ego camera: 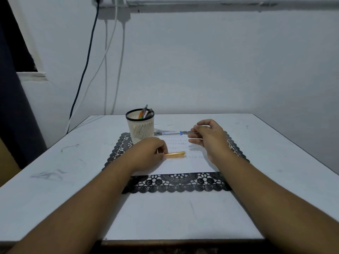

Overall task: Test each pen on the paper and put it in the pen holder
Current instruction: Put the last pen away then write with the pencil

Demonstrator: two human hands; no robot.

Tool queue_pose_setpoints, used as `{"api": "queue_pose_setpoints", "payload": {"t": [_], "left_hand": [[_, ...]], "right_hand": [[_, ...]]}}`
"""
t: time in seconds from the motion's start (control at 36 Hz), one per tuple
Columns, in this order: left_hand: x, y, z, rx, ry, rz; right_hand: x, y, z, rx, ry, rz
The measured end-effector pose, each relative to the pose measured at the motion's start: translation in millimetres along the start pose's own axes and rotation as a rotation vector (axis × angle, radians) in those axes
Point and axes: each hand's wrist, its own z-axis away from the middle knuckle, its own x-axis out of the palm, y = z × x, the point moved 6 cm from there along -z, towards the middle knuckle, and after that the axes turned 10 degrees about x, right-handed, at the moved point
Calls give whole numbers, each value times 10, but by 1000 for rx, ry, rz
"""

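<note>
Orange pen cap (175, 154) in left hand (149, 153) grip (paper (194, 164) beneath), right hand (209, 137) pinching clear pen (173, 133)

Both bare forearms extend forward, converging slightly. Left hand (149, 153): knuckles up, fingers curled, fingertips pinching at the front. Right hand (209, 137): raised higher and farther forward, thumb and forefinger pinched, the other fingers loosely curled beneath.

Two bare forearms, no sleeves in sight up to frame edge. Left hand (148, 153) and right hand (209, 138) bare too: no gloves, rings, watch or bands seen behind fingers or on wrists. Nails short.
</note>
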Motion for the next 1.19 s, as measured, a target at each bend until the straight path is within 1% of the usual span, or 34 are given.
{"api": "queue_pose_setpoints", "payload": {"t": [0.06,0.17,0.36,0.69,0.89,1.08,1.19], "left_hand": [[-20,-29,-11,9,36,86],[-51,-71,7,-14,123,355],[-61,-24,22,-25,212,486],[-29,-47,8,-27,251,534],[-30,-27,0,-31,265,555],[-39,-13,16,-31,265,560],[-49,1,10,-25,271,553]], "right_hand": [[2,-15,7,-7,8,-26],[41,-82,22,-40,14,-50],[143,-123,88,-95,-39,-46],[93,-178,115,-172,-12,-91],[124,-159,146,-192,-23,-44],[133,-133,144,-196,-23,-54],[136,-114,146,-206,-20,2]]}}
